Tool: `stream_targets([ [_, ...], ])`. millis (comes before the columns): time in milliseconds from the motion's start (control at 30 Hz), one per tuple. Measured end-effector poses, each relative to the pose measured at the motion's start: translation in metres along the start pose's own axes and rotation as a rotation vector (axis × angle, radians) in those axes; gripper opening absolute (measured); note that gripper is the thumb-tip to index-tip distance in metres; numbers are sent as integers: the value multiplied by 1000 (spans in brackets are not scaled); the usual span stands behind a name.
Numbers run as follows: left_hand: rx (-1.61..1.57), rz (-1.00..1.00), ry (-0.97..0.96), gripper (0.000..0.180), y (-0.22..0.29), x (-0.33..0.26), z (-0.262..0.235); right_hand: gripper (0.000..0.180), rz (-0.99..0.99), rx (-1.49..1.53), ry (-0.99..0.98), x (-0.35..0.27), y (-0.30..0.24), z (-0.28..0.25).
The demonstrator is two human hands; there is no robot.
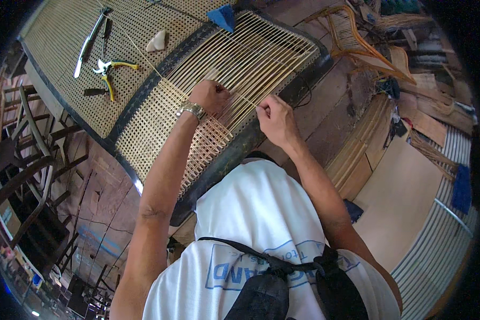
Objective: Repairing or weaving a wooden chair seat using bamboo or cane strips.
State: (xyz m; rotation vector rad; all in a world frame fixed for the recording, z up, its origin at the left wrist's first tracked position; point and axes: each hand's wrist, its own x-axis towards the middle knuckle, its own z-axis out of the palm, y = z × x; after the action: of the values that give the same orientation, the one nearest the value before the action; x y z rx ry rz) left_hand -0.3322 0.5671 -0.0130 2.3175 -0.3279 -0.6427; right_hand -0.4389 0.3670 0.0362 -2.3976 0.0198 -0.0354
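Observation:
A dark-framed panel (124,117) lies in front of me, with cane stretched and woven across it. My left hand (212,97), with a metal watch (191,110) on its wrist, rests over the border between the finished weave (157,125) and the bare parallel cane strands (240,48). Its fingers are curled; what they hold is hidden. At the panel's near right edge my right hand (276,118) is closed in a pinch. A thin cane strip (246,100) crosses the strands between both hands and runs to the right fingertips.
Yellow-handled pruning shears (109,66), a long-bladed tool (88,45) and a pale cloth scrap (156,41) lie on the woven part at upper left. A blue block (222,18) sits at the far edge. Rattan chair frames (357,42) stand far right, dark frames (37,160) left.

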Motion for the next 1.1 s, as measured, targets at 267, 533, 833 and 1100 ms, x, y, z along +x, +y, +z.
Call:
stream_targets([
  [267, -316, -133, -74, 29, -5, -5, -4, 12, 63, 11, -76, 1, -2, -8],
  [533, 107, -4, 16, 29, -7, 1, -2, 12, 85, 79, -40, 2, -10, -3],
  [833, -347, -133, -54, 28, -21, 2, -8, 10, 36, 6, -45, 3, -2, -1],
  [1100, -281, -122, -40, 25, -18, -2, -9, 13, 33, 11, -18, 4, -6, 2],
])
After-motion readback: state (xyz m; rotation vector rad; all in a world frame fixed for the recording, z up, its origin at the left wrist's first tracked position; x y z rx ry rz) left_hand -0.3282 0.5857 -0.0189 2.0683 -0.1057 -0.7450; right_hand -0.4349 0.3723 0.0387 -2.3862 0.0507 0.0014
